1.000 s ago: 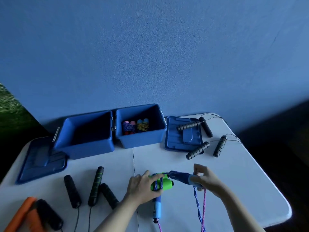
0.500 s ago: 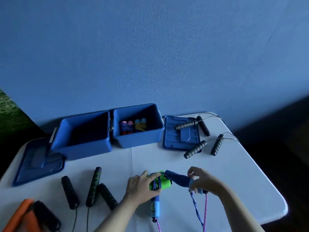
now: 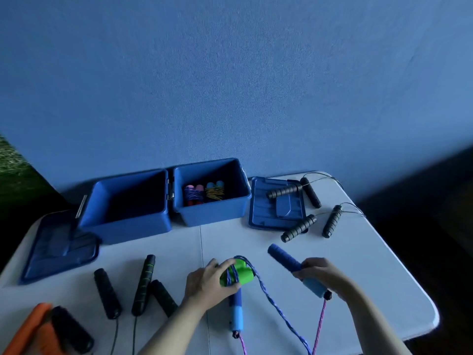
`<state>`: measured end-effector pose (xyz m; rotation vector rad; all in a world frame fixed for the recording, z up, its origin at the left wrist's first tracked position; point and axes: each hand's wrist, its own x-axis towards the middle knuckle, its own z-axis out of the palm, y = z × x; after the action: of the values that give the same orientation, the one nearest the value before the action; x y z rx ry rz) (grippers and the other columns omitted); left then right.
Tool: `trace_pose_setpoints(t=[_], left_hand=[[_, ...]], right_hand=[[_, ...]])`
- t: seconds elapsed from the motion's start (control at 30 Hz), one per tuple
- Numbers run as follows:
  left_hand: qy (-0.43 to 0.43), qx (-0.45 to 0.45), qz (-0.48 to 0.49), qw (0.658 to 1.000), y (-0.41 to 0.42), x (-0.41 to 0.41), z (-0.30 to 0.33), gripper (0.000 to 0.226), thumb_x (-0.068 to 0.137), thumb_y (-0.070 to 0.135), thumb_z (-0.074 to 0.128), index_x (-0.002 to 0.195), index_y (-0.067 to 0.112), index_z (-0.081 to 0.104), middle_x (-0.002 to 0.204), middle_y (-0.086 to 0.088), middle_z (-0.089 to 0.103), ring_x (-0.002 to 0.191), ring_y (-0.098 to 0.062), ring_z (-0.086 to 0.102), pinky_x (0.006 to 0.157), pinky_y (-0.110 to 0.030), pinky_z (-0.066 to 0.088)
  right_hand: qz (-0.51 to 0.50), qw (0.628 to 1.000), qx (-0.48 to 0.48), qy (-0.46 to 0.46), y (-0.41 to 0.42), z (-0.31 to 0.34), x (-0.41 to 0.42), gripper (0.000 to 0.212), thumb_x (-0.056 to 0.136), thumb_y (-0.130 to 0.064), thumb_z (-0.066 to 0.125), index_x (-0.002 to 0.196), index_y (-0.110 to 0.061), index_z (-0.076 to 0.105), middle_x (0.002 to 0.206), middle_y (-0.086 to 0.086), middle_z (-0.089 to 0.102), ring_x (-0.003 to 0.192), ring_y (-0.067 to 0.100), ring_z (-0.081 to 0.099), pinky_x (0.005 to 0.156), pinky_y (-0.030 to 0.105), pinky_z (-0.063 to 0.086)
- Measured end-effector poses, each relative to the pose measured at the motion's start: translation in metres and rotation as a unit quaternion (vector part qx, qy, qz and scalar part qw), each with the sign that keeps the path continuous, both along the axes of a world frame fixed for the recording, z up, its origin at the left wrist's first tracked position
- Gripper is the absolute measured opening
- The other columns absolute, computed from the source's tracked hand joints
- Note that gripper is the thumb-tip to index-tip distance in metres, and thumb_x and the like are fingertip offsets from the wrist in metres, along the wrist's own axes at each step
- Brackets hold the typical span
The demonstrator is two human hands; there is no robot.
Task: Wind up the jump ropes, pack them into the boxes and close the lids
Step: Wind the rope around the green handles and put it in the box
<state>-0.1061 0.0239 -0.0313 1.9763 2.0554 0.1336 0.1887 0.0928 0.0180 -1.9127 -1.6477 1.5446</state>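
My left hand (image 3: 208, 283) grips a pair of green handles (image 3: 239, 274) with a blue cord (image 3: 271, 295) wound round them, near the table's front middle. Under that hand lies a blue handle (image 3: 236, 316) with a pink cord at its end. My right hand (image 3: 323, 274) holds a second blue handle (image 3: 289, 261), lifted and pointing back left, with a pink cord (image 3: 320, 324) hanging from it. Two open blue boxes stand at the back: the left box (image 3: 122, 224) looks empty, the right box (image 3: 217, 213) holds two wound ropes (image 3: 203, 193).
One lid (image 3: 277, 213) lies right of the boxes, another lid (image 3: 58, 248) at the far left. Black-handled ropes (image 3: 298, 228) lie at the back right. More black handles (image 3: 143, 285) and an orange handle (image 3: 28, 329) lie front left on the white table (image 3: 358, 265).
My right hand has pulled the blue handle away to the right, off the green bundle. The blue cord now stretches loose between them. My left hand still grips the green handles.
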Motion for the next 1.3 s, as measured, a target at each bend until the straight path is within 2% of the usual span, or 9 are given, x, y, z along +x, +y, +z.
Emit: trace_pose_setpoints(t=[0.23, 0.4, 0.6, 0.67, 0.77, 0.9, 1.07, 1.2, 1.3], left_hand=[[-0.025, 0.041, -0.01, 0.999, -0.003, -0.018, 0.002, 0.068, 0.067, 0.083, 0.041, 0.129, 0.057, 0.038, 0.11, 0.015, 0.057, 0.092, -0.013, 0.065, 0.079, -0.026, 0.05], [-0.04, 0.054, -0.003, 0.998, -0.006, -0.023, 0.009, 0.064, 0.067, 0.08, 0.045, 0.127, 0.058, 0.04, 0.106, 0.016, 0.055, 0.091, -0.01, 0.064, 0.079, -0.023, 0.05], [-0.082, 0.045, 0.003, 0.996, -0.001, -0.024, 0.006, 0.061, 0.068, 0.079, 0.05, 0.124, 0.058, 0.04, 0.097, 0.017, 0.049, 0.086, -0.008, 0.06, 0.08, -0.026, 0.052], [-0.08, 0.052, 0.003, 0.995, 0.001, -0.023, 0.007, 0.063, 0.067, 0.082, 0.05, 0.124, 0.057, 0.042, 0.095, 0.018, 0.048, 0.083, -0.005, 0.06, 0.077, -0.024, 0.052], [-0.147, 0.055, 0.01, 0.988, 0.005, -0.019, 0.007, 0.066, 0.062, 0.08, 0.056, 0.121, 0.052, 0.052, 0.097, 0.013, 0.05, 0.085, -0.002, 0.055, 0.082, -0.015, 0.045], [-0.123, 0.051, -0.004, 0.991, 0.002, -0.023, 0.019, 0.057, 0.07, 0.073, 0.059, 0.123, 0.055, 0.047, 0.104, 0.015, 0.051, 0.093, -0.004, 0.056, 0.081, -0.01, 0.038], [-0.078, 0.092, -0.08, 0.989, -0.015, -0.031, 0.032, 0.063, 0.07, 0.07, 0.056, 0.129, 0.057, 0.039, 0.105, 0.018, 0.056, 0.085, -0.006, 0.063, 0.073, -0.021, 0.048], [-0.161, 0.125, -0.121, 0.972, -0.022, -0.031, 0.039, 0.063, 0.068, 0.058, 0.072, 0.123, 0.049, 0.045, 0.104, 0.022, 0.058, 0.082, 0.001, 0.061, 0.073, -0.02, 0.051], [-0.283, 0.171, -0.069, 0.941, -0.017, -0.026, 0.055, 0.059, 0.068, 0.044, 0.078, 0.12, 0.045, 0.05, 0.109, 0.023, 0.06, 0.092, 0.002, 0.06, 0.081, -0.023, 0.051]], right_hand=[[-0.037, 0.982, 0.062, -0.176, 0.009, -0.047, -0.004, 0.025, 0.079, -0.04, 0.069, 0.077, -0.015, 0.064, 0.064, -0.001, 0.057, 0.056, 0.011, 0.051, 0.045, 0.021, 0.033], [-0.043, 0.984, 0.062, -0.164, -0.003, -0.071, -0.013, 0.019, 0.079, -0.03, 0.069, 0.095, -0.021, 0.069, 0.079, 0.004, 0.063, 0.061, 0.016, 0.057, 0.042, 0.023, 0.042], [0.016, 0.964, 0.191, -0.183, -0.019, -0.061, -0.043, 0.03, 0.087, -0.031, 0.063, 0.114, -0.019, 0.063, 0.117, 0.003, 0.057, 0.106, 0.023, 0.055, 0.087, 0.029, 0.042], [0.044, 0.978, 0.203, -0.013, -0.028, -0.04, -0.068, 0.013, 0.09, -0.028, 0.06, 0.102, -0.023, 0.064, 0.108, -0.001, 0.061, 0.1, 0.016, 0.058, 0.088, 0.027, 0.044], [0.101, 0.98, 0.037, 0.168, -0.032, -0.009, -0.091, 0.019, 0.091, -0.027, 0.06, 0.109, -0.026, 0.053, 0.099, 0.002, 0.066, 0.086, 0.009, 0.062, 0.086, 0.027, 0.049], [0.179, 0.981, 0.066, 0.029, -0.012, 0.001, -0.094, 0.02, 0.092, -0.024, 0.058, 0.108, -0.017, 0.047, 0.069, -0.001, 0.061, 0.05, 0.006, 0.055, 0.055, 0.021, 0.043], [0.174, 0.962, 0.209, 0.017, 0.017, 0.021, -0.099, 0.024, 0.092, -0.017, 0.056, 0.074, -0.031, 0.061, 0.063, -0.012, 0.055, 0.05, -0.006, 0.047, 0.058, 0.018, 0.037], [0.184, 0.957, 0.223, 0.036, 0.029, 0.036, -0.108, 0.015, 0.093, -0.016, 0.057, 0.094, -0.012, 0.071, 0.064, -0.02, 0.059, 0.055, -0.011, 0.052, 0.057, 0.006, 0.038], [0.161, 0.973, 0.156, 0.047, 0.03, 0.031, -0.12, 0.019, 0.093, -0.006, 0.05, 0.084, -0.012, 0.066, 0.056, -0.009, 0.05, 0.037, -0.002, 0.042, 0.044, 0.013, 0.032]])
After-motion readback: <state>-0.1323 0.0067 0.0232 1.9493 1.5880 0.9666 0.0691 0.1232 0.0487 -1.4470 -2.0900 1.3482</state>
